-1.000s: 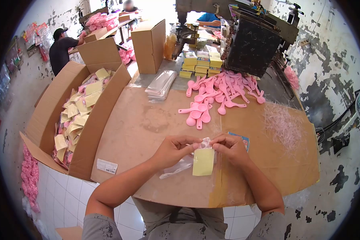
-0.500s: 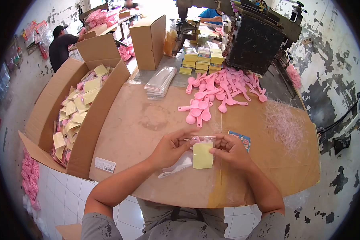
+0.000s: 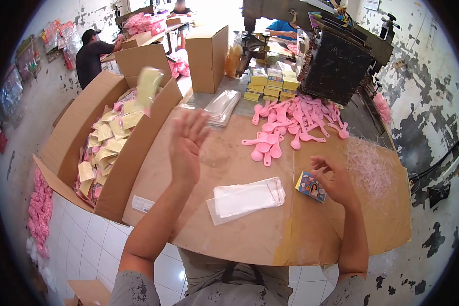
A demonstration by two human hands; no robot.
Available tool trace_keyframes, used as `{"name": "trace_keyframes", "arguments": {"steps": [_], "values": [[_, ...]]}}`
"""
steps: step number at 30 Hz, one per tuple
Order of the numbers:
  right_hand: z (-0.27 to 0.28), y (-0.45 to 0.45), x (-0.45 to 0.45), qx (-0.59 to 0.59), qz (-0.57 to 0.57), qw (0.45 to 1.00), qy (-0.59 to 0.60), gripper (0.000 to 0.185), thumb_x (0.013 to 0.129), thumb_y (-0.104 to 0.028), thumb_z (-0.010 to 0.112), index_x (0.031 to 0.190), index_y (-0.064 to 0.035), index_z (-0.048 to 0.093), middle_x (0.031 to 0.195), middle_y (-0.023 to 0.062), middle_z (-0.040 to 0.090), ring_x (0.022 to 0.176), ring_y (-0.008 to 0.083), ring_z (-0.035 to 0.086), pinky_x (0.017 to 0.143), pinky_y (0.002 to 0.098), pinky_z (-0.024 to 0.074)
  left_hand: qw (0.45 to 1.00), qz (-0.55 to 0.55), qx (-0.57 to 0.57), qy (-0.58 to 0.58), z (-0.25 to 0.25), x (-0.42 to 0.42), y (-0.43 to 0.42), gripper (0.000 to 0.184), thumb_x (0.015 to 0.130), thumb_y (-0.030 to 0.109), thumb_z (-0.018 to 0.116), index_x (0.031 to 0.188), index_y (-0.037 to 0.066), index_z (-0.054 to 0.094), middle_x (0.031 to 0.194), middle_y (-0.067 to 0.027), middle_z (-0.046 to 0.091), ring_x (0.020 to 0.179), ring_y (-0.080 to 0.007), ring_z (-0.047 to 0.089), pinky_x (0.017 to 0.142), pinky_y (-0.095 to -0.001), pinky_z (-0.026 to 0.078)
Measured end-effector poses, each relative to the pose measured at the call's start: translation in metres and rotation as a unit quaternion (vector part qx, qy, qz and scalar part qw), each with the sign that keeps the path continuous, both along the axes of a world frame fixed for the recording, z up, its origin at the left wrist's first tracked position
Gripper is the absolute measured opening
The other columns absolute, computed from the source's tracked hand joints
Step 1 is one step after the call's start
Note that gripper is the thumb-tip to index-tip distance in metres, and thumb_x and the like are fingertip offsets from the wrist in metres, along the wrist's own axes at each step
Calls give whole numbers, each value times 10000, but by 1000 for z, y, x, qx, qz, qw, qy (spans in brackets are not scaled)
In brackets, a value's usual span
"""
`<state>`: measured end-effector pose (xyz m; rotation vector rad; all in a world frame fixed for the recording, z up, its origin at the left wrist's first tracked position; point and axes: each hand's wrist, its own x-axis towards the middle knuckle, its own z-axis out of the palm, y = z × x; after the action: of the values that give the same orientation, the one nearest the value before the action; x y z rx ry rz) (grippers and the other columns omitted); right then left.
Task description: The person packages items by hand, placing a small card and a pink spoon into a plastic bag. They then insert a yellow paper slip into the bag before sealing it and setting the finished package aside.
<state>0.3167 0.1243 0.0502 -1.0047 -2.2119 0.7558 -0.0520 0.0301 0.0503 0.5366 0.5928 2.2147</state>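
Note:
My left hand [image 3: 187,145] is raised over the left side of the table, fingers spread, holding nothing. Beyond it, a blurred packet with a yellow card [image 3: 150,85] is in the air above the open carton [image 3: 137,153]. That carton holds many bagged packets [image 3: 107,132] with yellow cards and pink pieces. My right hand [image 3: 333,178] is at a small stack of printed cards [image 3: 310,187], its thumb and fingers apart; whether it touches the top card is unclear. Between my hands lie several flat clear plastic bags [image 3: 247,200].
Pink measuring spoons [image 3: 290,120] are heaped at the table's back. Behind them stand stacked cards [image 3: 270,81] and a black machine [image 3: 336,64]. More clear bags [image 3: 222,107] lie back left, plastic strips [image 3: 370,166] right. A person [image 3: 92,56] works at the far left.
The packet left my left hand and flew up and left toward the carton. My left hand rose and opened. My right hand shifted right to the card stack. The view tilted slightly.

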Motion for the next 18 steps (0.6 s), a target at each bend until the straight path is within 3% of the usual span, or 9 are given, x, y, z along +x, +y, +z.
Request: {"name": "trace_keyframes", "arguments": {"steps": [2,3,5,8,14,18], "values": [[-1,7,14,167,-39,975,-139,362,920,-151,766,1254,-33,691,1069,105,720,996,233,695,911,357,534,939,-46,-128,315,-37,6,8,380,998,151,689,1357,35,639,1192,-92,691,1041,-208,677,913,-375,565],[-3,11,22,168,-30,972,-164,353,908,-145,772,1233,-26,700,1048,113,720,977,251,698,899,366,538,866,-69,-188,459,-42,16,6,399,981,161,713,1357,45,645,1205,-98,686,1044,-216,671,908,-382,560],[-8,14,37,167,-14,962,-218,335,886,-133,786,1191,-11,717,1006,129,720,940,288,703,877,383,546,699,-53,-183,689,-43,39,-10,376,912,178,790,1261,63,711,1135,-108,688,977,-241,669,856,-387,546],[-12,21,36,-44,3,982,-182,255,869,-122,803,1090,-7,752,986,117,718,909,246,690,833,371,543,628,-47,-136,764,-66,50,-12,323,858,169,828,1156,67,753,1035,-108,676,937,-255,661,824,-382,534],[-9,24,36,-136,-50,982,-123,190,859,-117,812,1003,-5,761,906,81,704,855,179,654,768,333,512,677,-106,-145,714,-72,50,-8,210,861,125,792,1051,51,739,953,-106,656,887,-278,651,811,-402,526],[-14,26,37,-45,-40,992,-108,120,861,-85,795,956,-38,739,883,43,706,831,174,644,736,335,477,697,-115,-197,680,-66,56,-12,144,872,74,768,996,25,713,935,-109,656,894,-278,667,809,-402,537]]}}
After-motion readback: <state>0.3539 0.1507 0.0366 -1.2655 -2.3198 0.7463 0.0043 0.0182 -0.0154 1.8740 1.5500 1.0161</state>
